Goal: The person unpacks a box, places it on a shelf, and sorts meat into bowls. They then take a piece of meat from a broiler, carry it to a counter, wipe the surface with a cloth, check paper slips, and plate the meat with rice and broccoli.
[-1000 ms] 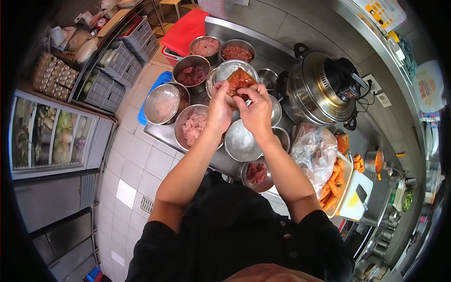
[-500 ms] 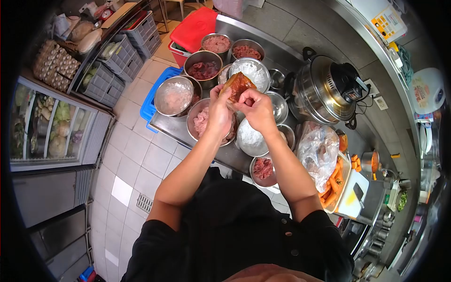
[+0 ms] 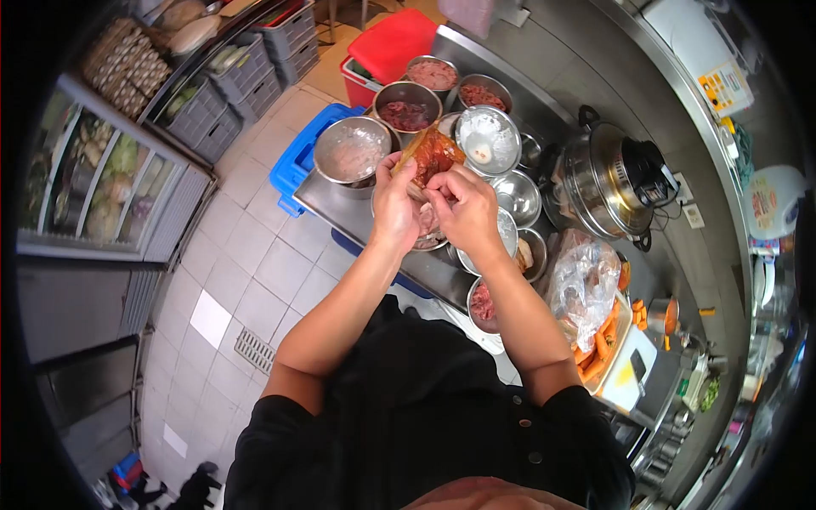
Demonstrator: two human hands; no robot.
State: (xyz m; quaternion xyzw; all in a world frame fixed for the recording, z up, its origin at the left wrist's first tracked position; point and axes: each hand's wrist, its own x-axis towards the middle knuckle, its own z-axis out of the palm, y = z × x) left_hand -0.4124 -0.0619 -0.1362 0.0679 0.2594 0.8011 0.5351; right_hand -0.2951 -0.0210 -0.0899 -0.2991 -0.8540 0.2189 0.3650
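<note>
Over on the far left stands a glass-fronted chiller (image 3: 85, 187) stacked with vegetables. Next to it, grey crates (image 3: 208, 119) and a blue crate (image 3: 297, 157) sit on the tiled floor. At the steel counter (image 3: 327, 200) the person's left hand (image 3: 393, 211) is closed on the near left edge of a glossy brown slab of cooked meat (image 3: 432, 153), thumb on top. The right hand (image 3: 463, 208) pinches the slab's near right edge with its fingertips.

The slab is held up in the air, tilted, above a cluster of steel bowls. A bowl of pale contents (image 3: 351, 151) is to its left, a bowl of dark red meat (image 3: 406, 110) lies beyond, and a bowl dusted with white powder (image 3: 486, 138) is just to its right.

I'd judge the piece soft, greasy and a bit floppy, with some weight to it. It would likely slip or tear if pinched by one corner, so it is best supported from beneath along both edges.

Further right sit an electric cooker (image 3: 608, 178), a crumpled plastic bag (image 3: 582, 280) and carrots (image 3: 597, 344).
</note>
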